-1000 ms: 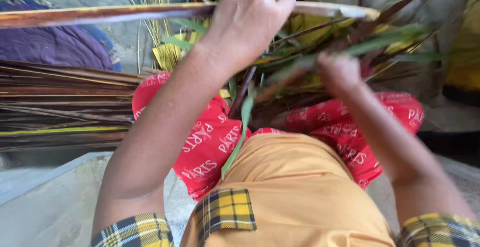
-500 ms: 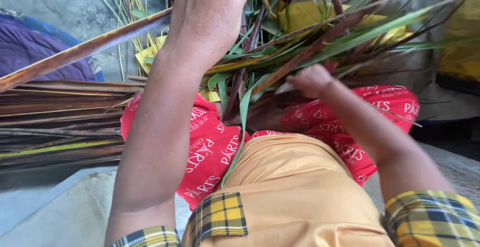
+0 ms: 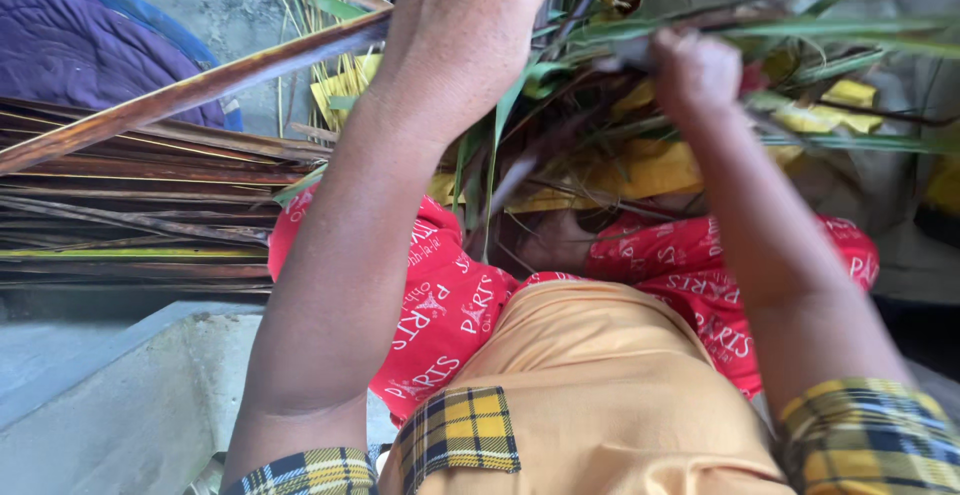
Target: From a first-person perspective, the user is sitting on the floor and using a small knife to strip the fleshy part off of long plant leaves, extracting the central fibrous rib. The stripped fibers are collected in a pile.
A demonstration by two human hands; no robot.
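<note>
Head view, looking straight down: the left hand [image 3: 470, 30] is up at the top edge, fingers curled over and clamped on one long brown palm stalk [image 3: 190, 95]. Its long axis slants down and away to the left, out from the fist, well clear of the knees. The right hand [image 3: 695, 70] sits lower and nearer the body, closed into a fist round a bunch of green leaf blades [image 3: 850, 40] that stream off to the right; its fingertips are hidden, so the exact pinch I cannot tell. Count: two hands, one lifted stalk, leaf blades too tangled to number. A stack of dry stalks [image 3: 130, 215] lies flat at left, beside the red printed cloth [image 3: 440, 305].
</note>
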